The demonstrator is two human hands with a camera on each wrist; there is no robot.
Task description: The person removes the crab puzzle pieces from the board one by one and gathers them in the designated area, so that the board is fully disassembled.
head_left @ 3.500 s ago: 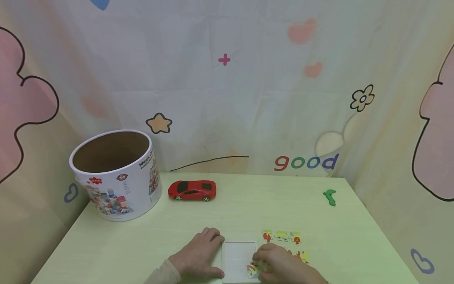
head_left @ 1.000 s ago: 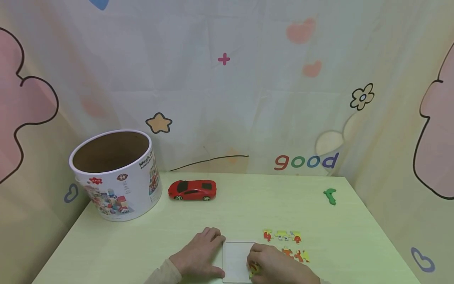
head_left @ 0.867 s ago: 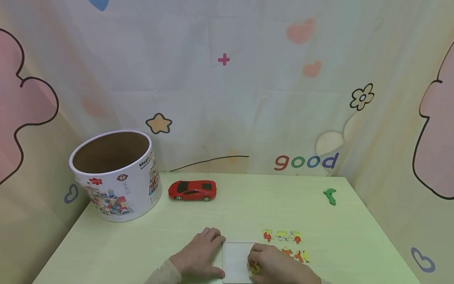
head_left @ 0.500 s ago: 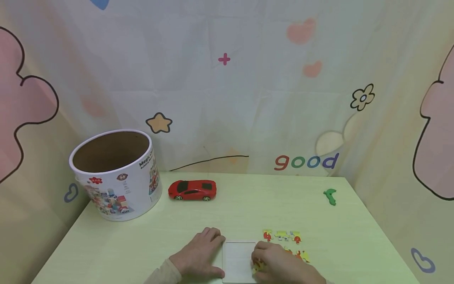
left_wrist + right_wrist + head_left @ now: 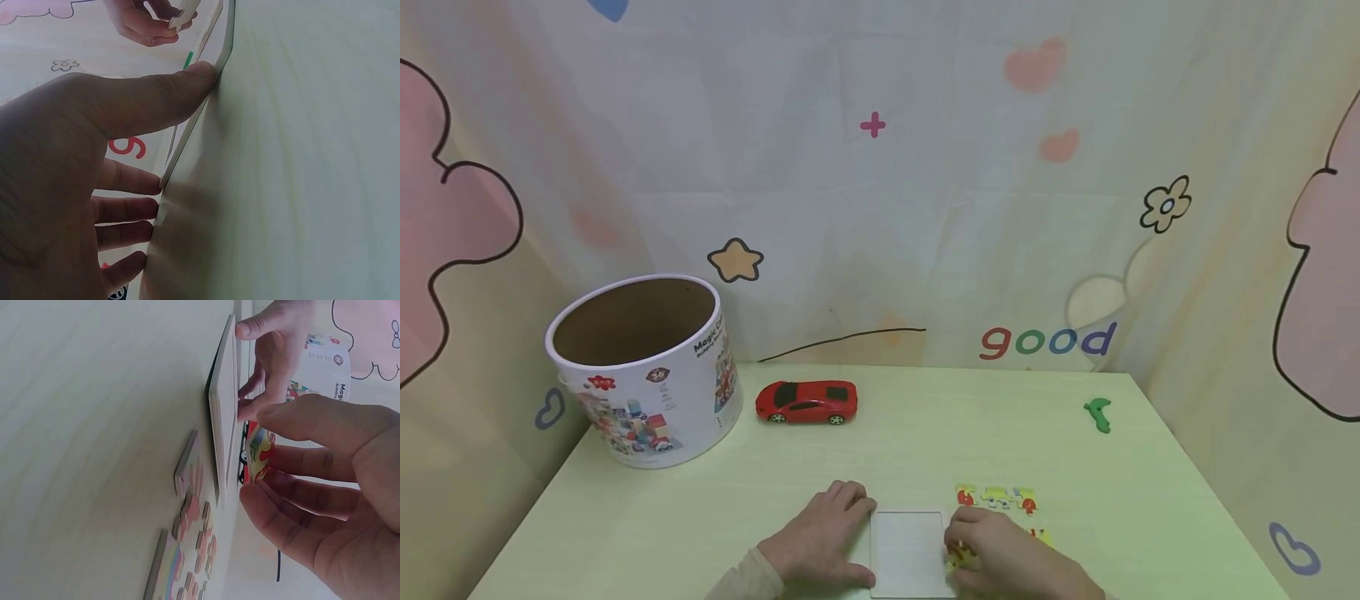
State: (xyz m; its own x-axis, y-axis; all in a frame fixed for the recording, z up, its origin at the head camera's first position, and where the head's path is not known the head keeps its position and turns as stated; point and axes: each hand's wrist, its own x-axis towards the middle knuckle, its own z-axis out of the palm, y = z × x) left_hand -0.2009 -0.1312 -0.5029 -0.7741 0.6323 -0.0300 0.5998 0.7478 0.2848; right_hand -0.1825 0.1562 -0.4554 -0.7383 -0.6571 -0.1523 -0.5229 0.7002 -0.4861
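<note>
A pale, shallow rectangular puzzle board [image 5: 910,554] lies flat at the front of the table. My left hand [image 5: 823,537] spans its left edge, thumb at the near corner and spread fingers toward the far one. Just off the board's right side, my right hand [image 5: 996,550] pinches a yellow and red puzzle piece [image 5: 962,557]. The right wrist view shows that puzzle piece [image 5: 259,453] held tilted between thumb and fingertips, above the table. More puzzle pieces lie beyond and under the right hand: a far row [image 5: 967,497] and a nearer row [image 5: 1041,537], partly hidden.
A large white printed bucket [image 5: 647,400] stands at the back left. Beside it is a red toy car [image 5: 808,402]. A small green curved object [image 5: 1099,415] lies at the back right. A printed curtain [image 5: 880,208] hangs behind the table.
Earlier the puzzle piece was over the board's near right corner; my right hand has lifted it and moved right, off the board. The left hand has stayed in place.
</note>
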